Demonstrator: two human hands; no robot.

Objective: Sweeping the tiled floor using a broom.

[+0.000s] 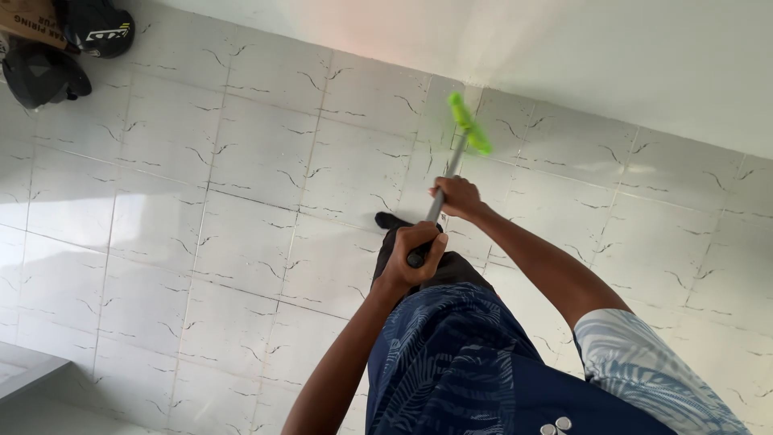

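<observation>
A long-handled floor wiper with a grey pole (449, 171) and a bright green head (469, 123) rests on the white tiled floor (241, 161) near the base of a white wall (564, 48). My right hand (456, 197) grips the pole partway down. My left hand (411, 256) is closed around the black top end of the handle, close to my body. Below the hands I see my dark trousers, one black-shod foot (392, 220) and a blue patterned shirt.
Two dark helmets (48, 72) (101, 28) and a brown cardboard box (32, 20) lie on the floor at the upper left. A grey ledge (24, 372) shows at the lower left edge. Tiles spread out to the left and right.
</observation>
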